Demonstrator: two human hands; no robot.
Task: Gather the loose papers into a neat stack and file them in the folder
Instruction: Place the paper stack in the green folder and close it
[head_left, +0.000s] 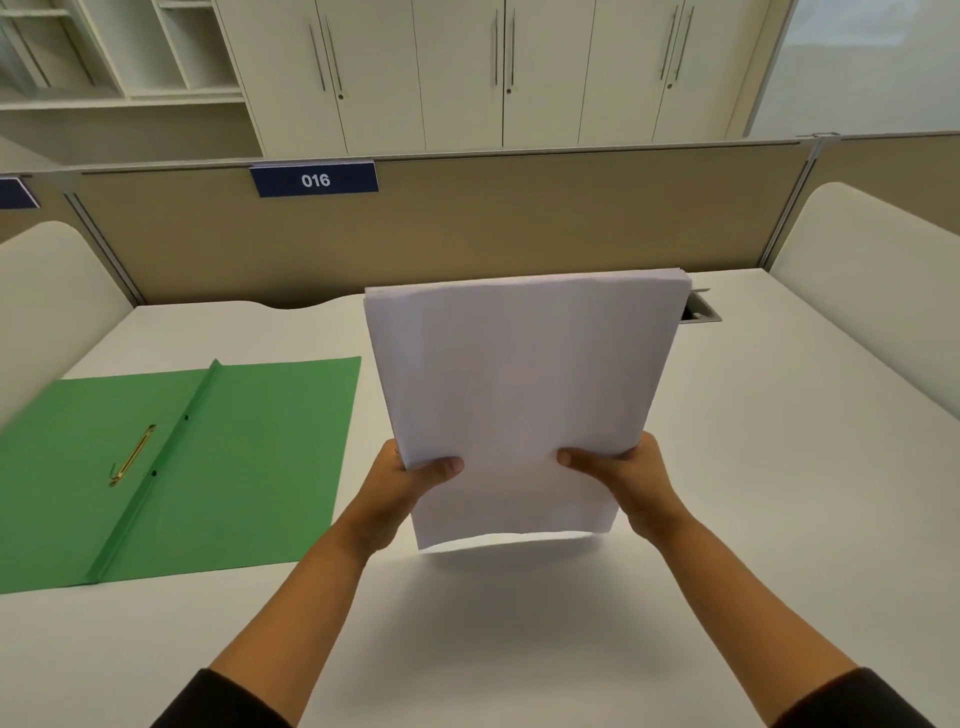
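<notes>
A blue sign (314, 180) reading "016" is fixed on the partition (519, 218). The papers (519, 400) are held upright above the desk (779, 467), pinched at the lower sides by the left hand (400, 486) and right hand (626, 478), thumbs in front. The green folder (171, 467) is spread open on the desk, left of the papers, its metal fastener (132, 455) exposed. A cable port (701, 309) is partly hidden behind the papers.

Single head view, looking forward and down across desk (727, 467) toward partition (519, 228), close range.
</notes>
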